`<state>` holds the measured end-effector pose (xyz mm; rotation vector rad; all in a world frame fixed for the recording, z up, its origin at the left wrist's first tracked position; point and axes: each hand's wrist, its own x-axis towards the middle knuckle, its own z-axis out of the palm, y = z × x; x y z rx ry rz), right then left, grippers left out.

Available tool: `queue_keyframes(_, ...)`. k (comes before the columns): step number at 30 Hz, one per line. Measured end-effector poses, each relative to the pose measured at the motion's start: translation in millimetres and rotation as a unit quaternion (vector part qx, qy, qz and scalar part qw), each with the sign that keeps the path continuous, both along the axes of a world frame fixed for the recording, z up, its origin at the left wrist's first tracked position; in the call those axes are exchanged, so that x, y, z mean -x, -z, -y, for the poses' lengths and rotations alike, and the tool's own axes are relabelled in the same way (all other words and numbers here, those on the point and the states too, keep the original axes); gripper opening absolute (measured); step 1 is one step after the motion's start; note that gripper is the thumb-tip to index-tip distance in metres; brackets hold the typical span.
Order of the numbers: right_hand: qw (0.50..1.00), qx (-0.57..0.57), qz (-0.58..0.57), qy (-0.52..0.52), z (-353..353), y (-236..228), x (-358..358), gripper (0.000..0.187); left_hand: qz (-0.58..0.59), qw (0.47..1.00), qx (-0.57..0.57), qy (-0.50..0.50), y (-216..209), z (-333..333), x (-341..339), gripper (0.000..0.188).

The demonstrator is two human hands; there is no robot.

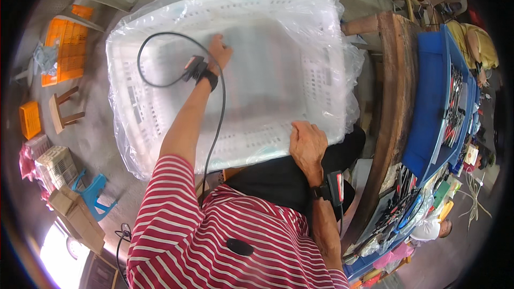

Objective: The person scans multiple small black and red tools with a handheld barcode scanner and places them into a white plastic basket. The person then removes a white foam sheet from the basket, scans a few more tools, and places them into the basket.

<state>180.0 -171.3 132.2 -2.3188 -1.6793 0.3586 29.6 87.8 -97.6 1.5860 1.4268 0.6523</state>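
A large white plastic basket [321, 83] with slotted walls lies before me, lined with a clear plastic bag [352, 99] that spills over its rim all round. My left hand [218, 53] reaches inside, over the left part of the basket's bottom. Its fingers look bent but are blurred, so whether they grip anything is unclear. My right hand [309, 142] is closed over the near rim towards the right corner, with its fingers on the plastic-covered edge. The bottom of the basket looks pale and blurred through the plastic.
A black cable [219, 123] loops from my left wrist across the basket. To the right runs a wooden bench edge [393, 91] with blue trays [428, 96] of tools. On the left are orange crates [67, 45], a wooden stool [61, 111] and a blue stool [95, 198].
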Motion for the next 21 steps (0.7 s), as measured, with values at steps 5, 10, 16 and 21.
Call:
queue_keyframes(5, 1.000, 0.013, 0.002, 0.009, -2, 0, 0, 0.007, -0.038, 0.996, -0.075, 0.012, -16, 4, -50, 0.047)
queue_keyframes(10, 1.000, 0.024, 0.004, 0.014, -4, -1, 0, 0.004, 0.152, 0.978, 0.114, 0.081, -25, 5, -105, 0.045)
queue_keyframes(16, 0.999, 0.035, -0.008, 0.024, -4, -4, -2, 0.005, 0.224, 0.957, 0.148, 0.107, 5, -13, -151, 0.037)
queue_keyframes(21, 0.999, 0.038, -0.005, 0.026, -5, -2, -2, 0.003, -0.074, 0.905, -0.207, 0.365, 28, -20, -146, 0.030)
